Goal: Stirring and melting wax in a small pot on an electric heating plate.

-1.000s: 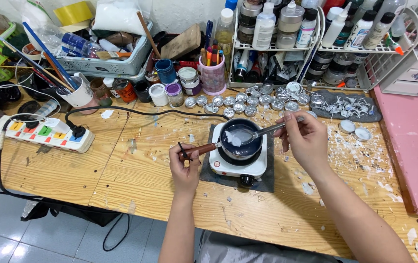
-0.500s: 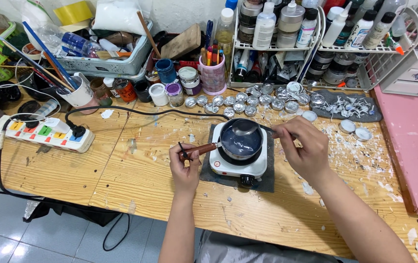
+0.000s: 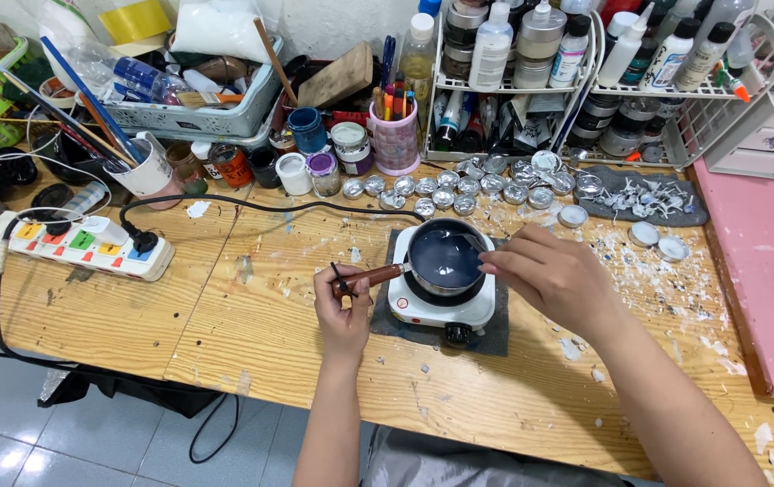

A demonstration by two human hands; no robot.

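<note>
**Spoon drops into the pan, wax lump gone**

On the wooden surface [image 3: 251,316], the left hand [image 3: 343,302] has its grip closed around the brown handle [image 3: 370,278] of the small dark pan [image 3: 445,257], which sits on the white hotplate [image 3: 441,302] at centre. A second ago the spoon [image 3: 480,242] was raised with a white lump; now the right hand [image 3: 554,275], grip pinched on it, dips it at the pan's right rim. The contents look smooth, bluish-grey and liquid.

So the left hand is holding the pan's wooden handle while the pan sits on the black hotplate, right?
Not quite: the hotplate is white, not black, as the head view shows. The left hand does hold the wooden handle of the pan sitting on it.
</note>
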